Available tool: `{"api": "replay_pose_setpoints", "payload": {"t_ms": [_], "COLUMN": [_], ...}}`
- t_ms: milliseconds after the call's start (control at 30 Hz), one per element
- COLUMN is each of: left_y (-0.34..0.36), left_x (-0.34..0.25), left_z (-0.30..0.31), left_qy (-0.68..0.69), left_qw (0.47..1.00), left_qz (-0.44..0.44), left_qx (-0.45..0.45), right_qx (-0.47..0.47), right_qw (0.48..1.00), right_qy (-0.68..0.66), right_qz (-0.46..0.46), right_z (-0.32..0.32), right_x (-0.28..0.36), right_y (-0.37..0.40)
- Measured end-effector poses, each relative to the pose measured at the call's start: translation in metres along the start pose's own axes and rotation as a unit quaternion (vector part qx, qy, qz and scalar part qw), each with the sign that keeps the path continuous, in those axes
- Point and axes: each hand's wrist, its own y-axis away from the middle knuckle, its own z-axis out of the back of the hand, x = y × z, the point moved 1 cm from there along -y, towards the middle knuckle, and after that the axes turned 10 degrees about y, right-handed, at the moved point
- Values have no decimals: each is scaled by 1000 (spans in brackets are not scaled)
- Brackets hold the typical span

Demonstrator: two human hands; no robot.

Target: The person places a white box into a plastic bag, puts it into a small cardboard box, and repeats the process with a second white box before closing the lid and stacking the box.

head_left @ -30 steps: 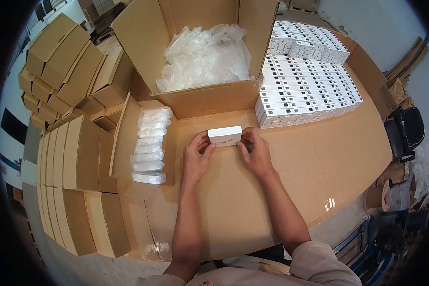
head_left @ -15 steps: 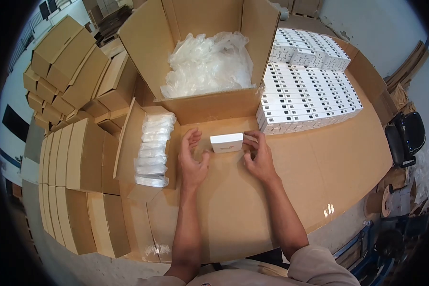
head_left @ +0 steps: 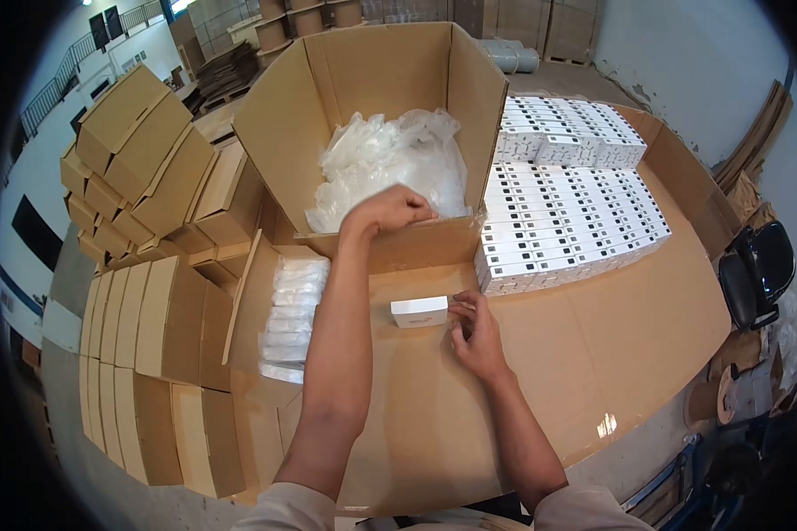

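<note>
Head view: the left hand (head_left: pixel 390 211), fingers curled, is at the front edge of the large open brown cardboard box (head_left: pixel 390 243); its grip is unclear. Before that box, the small white rectangular box (head_left: pixel 419 311) stands beside the right hand (head_left: pixel 476 339), loosely bent. Clear crumpled plastic bags (head_left: pixel 385 164) fill the box's bottom.

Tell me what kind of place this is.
Probably a packing area in a workshop or warehouse: rows of small white boxes, an open carton of clear plastic bags, and stacked brown boxes surround the work surface.
</note>
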Motion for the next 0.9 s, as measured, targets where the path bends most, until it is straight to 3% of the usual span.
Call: {"api": "replay_pose_setpoints", "payload": {"t_ms": [100,133,267,367,567,667,900], "left_y": [1,-4,-6,-11,0,7,15], "left_x": [18,29,41,54,36,21,20], "left_z": [-5,-3,1,7,9,4,4], "left_qy": [76,156,264,251,205,260,332], "left_qw": [992,979,910,904,906,892,845], "left_qz": [-51,-44,-85,-122,-94,-96,-188], "left_qx": [-90,-125,-308,-323,-360,-358,-374], "right_qx": [0,-3,0,-3,2,-5,-27], "right_qw": [1000,1000,1000,1000,1000,1000,999], "right_qy": [12,15,22,21,14,25,26], "right_qz": [-4,5,13,11,6,18,28], "right_z": [0,-1,0,0,1,1,-1], "right_x": [2,2,1,2,5,4,-4], "right_y": [-1,-1,0,1,1,1,3]}}
